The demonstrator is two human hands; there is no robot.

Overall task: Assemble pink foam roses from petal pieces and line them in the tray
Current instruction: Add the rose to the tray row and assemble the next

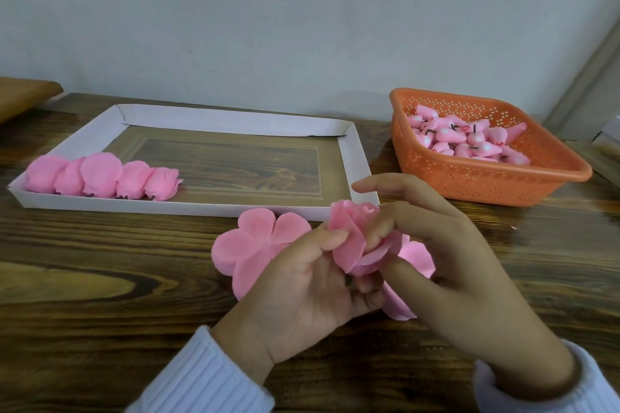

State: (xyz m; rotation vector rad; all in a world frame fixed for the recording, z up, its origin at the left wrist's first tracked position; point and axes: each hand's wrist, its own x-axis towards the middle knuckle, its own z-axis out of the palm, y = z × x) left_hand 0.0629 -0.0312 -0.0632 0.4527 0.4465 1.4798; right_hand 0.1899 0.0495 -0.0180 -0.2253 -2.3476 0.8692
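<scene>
I see the left hand [302, 288] grip the half-made rose [347, 240] at its base; the right hand [459, 265] pinches, I think, its outer edge. Squeezing harder could tear the foam.

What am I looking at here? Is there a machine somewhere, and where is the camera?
There is no machine. A person is working with two bare hands, and the single picture comes from a camera worn on their head, looking down at a brown wooden table. The left hand grips the base of a half-made pink foam rose, while the right hand pinches its outer petals. Beside it lies a flat pink four-lobed foam petal piece. Further back, a shallow white cardboard tray holds a row of five finished pink foam roses. An orange perforated plastic basket holds small pink bud cores.
</scene>
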